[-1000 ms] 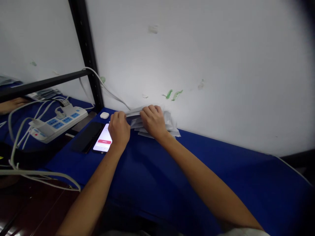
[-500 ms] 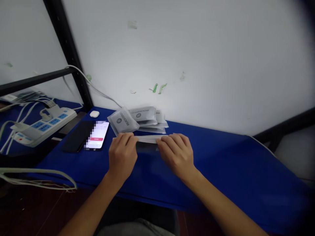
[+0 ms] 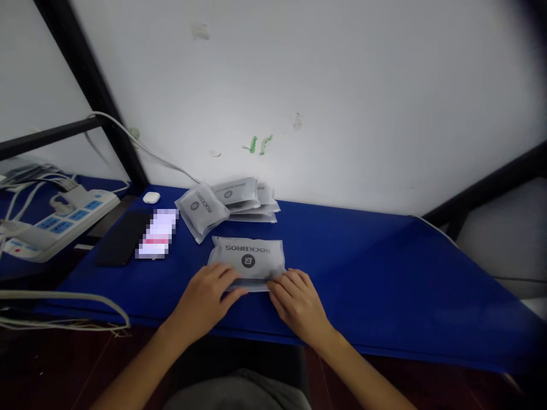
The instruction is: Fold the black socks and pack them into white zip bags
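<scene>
A frosted plastic zip bag (image 3: pixel 250 256) printed ROCKBROS lies flat on the blue table, its lettering upside down from where I sit. My left hand (image 3: pixel 209 293) is at the bag's near left corner, fingers slightly blurred and apart from the thumb, resting on or just over the plastic. At the near right corner, my right hand (image 3: pixel 297 293) has its fingers closed on the bag's edge. Behind this bag lies a pile of similar frosted bags (image 3: pixel 239 193), with one tilted bag (image 3: pixel 203 208) at its left.
Left of the bags are a phone with a lit, pixelated screen (image 3: pixel 158 233), a dark phone-like slab (image 3: pixel 123 238) and a white earbud case (image 3: pixel 151 197). A power strip (image 3: pixel 64 219) with cables sits further left. A black metal frame (image 3: pixel 92 85) rises against the white wall.
The bag that both hands held up edge-on now lies flat with its print showing. Both hands have come nearer to me, and the left fingers have loosened. The view has shifted slightly.
</scene>
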The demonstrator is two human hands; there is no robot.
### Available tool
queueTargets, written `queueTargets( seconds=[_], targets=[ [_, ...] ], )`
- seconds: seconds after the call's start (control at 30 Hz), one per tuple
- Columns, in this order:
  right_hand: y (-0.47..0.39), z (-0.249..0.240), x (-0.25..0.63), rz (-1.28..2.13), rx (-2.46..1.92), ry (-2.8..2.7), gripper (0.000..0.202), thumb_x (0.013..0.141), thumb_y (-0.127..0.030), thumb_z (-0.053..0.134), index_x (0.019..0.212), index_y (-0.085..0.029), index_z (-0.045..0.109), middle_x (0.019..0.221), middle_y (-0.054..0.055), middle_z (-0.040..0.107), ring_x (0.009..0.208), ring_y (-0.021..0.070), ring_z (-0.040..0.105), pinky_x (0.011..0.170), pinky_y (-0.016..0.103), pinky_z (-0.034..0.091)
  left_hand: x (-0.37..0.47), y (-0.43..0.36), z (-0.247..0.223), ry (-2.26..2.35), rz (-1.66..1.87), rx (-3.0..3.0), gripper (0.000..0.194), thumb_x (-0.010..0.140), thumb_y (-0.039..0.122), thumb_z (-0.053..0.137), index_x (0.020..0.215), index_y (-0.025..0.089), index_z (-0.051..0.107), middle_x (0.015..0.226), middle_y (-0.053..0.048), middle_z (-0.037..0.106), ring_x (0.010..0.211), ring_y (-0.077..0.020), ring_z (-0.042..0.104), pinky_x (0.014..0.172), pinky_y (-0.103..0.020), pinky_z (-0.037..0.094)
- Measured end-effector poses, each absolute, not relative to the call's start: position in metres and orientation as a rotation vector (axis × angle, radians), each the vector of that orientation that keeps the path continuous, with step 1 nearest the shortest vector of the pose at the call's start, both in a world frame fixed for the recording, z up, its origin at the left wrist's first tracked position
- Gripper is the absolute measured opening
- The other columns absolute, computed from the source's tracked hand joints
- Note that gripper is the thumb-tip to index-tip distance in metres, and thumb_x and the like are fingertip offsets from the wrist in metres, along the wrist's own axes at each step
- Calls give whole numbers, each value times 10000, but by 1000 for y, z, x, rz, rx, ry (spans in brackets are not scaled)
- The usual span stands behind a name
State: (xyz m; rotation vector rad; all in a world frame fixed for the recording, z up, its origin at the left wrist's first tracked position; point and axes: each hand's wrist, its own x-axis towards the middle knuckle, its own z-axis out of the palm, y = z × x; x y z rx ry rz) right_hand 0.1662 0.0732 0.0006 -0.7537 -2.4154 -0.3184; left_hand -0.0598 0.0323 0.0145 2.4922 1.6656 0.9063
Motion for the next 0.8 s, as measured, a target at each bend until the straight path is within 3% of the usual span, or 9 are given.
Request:
queueTargets(
  seconds=[0.1,0.2,0.33,0.53,0.7,0.8],
  targets=[
    [77,-1,164,-261,-772,-2388,155,889,-118,504,858,-190,637,794,34,660,766,174,552,797,348,443,-82,54,17,2085,1017,2097,227,928,306,465,1100,211,579,1024,-81,664,966,-228,625,827,-362,510],
    [79,-3,162,-233,-777,-2362,145,886,-114,511,861,-177,638,803,42,661,761,176,547,783,341,438,-103,81,16,2475,728,1805,404,887,304,526,1233,98,491,1103,-191,633,1054,-325,587,845,-431,491],
    [80,-5,162,-214,-777,-2340,137,883,-114,516,874,-171,641,801,44,658,762,178,546,777,340,438,-112,108,9,2536,476,1747,493,842,325,593,1239,59,471,1093,-224,629,1070,-357,580,862,-436,475],
    [80,-6,162,-200,-785,-2321,150,890,-111,504,885,-171,642,819,44,667,772,176,541,774,333,438,-110,135,4,2514,696,1710,398,865,260,529,1226,101,470,1083,-193,645,1065,-309,605,898,-407,462],
    [80,-8,163,-185,-786,-2313,142,885,-109,510,887,-161,641,818,48,669,771,174,545,764,335,438,-110,146,8,2481,649,1754,617,761,219,658,1312,88,415,1219,-201,579,1188,-319,533,951,-383,442],
    [81,-10,163,-190,-780,-2301,149,890,-111,502,894,-165,641,819,49,669,769,172,539,760,333,436,-108,145,12,2485,545,1771,665,780,190,610,1387,85,359,1245,-205,557,1152,-332,559,906,-390,470]
  ],
)
